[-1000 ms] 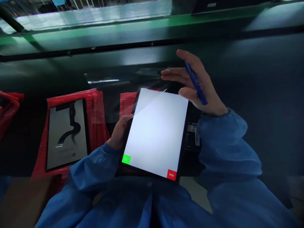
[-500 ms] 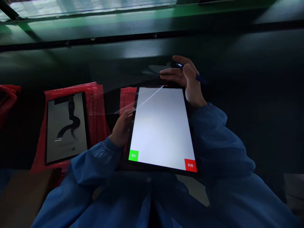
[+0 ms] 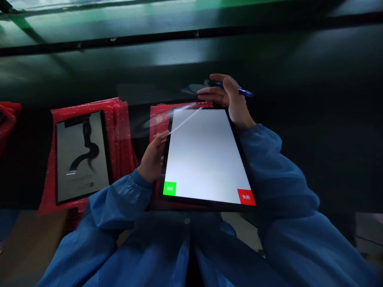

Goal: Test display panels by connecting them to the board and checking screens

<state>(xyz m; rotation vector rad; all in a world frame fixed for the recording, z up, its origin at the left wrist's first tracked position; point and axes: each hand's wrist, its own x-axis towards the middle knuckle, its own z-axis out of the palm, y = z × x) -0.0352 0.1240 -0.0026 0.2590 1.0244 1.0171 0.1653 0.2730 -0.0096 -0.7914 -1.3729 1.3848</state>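
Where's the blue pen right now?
In the head view, the blue pen sits in the right hand, at the far right corner of the lit tablet, its tip pointing right over the dark bench.

- The pen (image 3: 239, 91) was mostly hidden inside the right hand (image 3: 229, 99).
- The tablet (image 3: 206, 155) covered most of the red bags (image 3: 160, 119) beneath.

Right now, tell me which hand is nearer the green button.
Left. The left hand grips the tablet's left edge just above the green button; the right hand holds a pen at the far top edge.
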